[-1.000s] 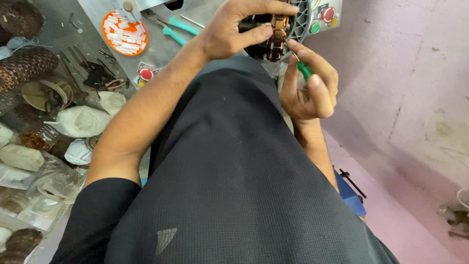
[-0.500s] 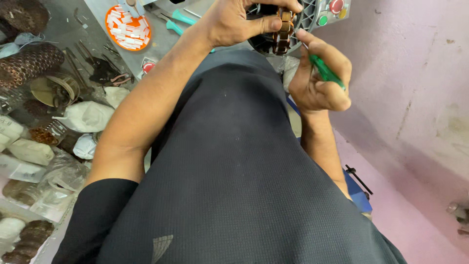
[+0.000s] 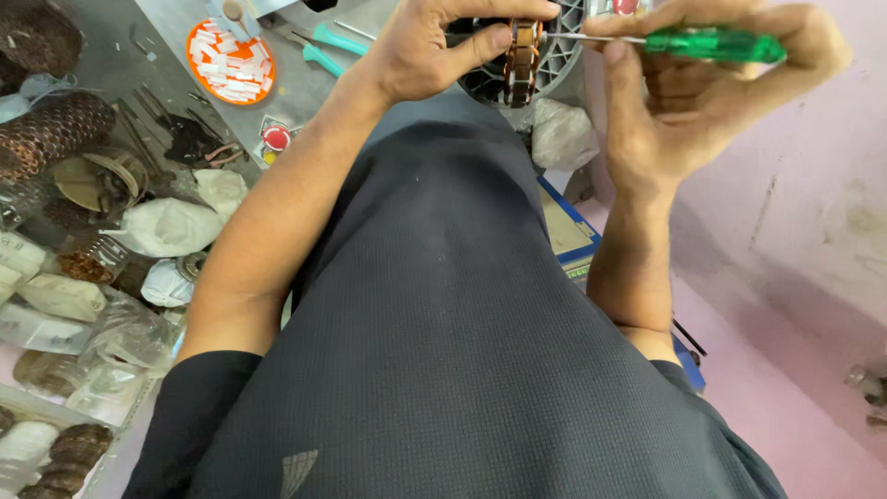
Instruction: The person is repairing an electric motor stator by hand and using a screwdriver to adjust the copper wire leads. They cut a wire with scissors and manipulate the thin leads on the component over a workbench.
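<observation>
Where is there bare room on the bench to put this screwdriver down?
Bare grey bench top shows between the round orange dish of white chips and the copper wire coils. Another strip runs by the two teal-handled tools. The left edge is crowded with white bags and clear packets.

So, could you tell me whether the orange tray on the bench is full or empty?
Full: the orange tray is covered with small white pieces.

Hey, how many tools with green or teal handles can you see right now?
3: a green-handled screwdriver in the right hand, and two teal-handled tools lying on the bench beside the orange dish. Clutter may hide more.
</observation>
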